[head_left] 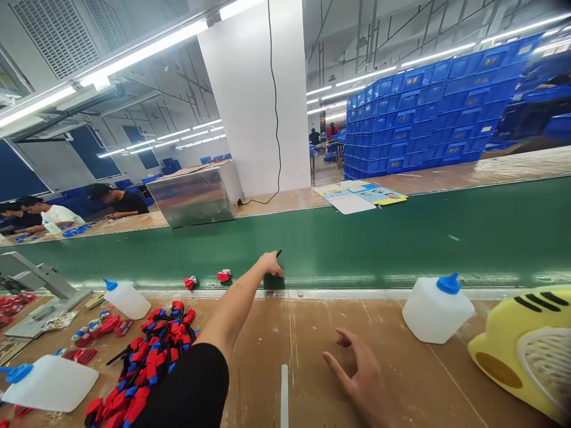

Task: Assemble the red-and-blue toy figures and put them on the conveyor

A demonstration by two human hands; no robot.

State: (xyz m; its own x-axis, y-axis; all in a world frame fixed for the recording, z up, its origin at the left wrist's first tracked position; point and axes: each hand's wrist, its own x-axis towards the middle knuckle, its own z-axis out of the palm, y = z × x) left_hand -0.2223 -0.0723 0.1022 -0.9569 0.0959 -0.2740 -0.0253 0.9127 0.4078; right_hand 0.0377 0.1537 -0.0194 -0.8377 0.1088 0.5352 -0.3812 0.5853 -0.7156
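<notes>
Reaching out over the green conveyor belt (401, 238), I am extending my left hand (271, 263) with the fingers closed around a small dark object (279, 254), whose tip is poking out above the knuckles; I cannot tell what it is. Just to the left of that hand, two small red pieces (223, 275) are lying on the belt, close to its near edge. My right hand (359, 371) is resting low on the brown desk (303, 333), fingers spread wide and holding nothing. Just beyond and to the right of it, a white bottle with a blue cap (437, 309) is standing, and a yellow fan (526, 351) is sitting further right. Below and to the left of my left arm, a heap of red, blue and black parts (151, 351) is lying, with two more white bottles (127, 299) near it.
</notes>
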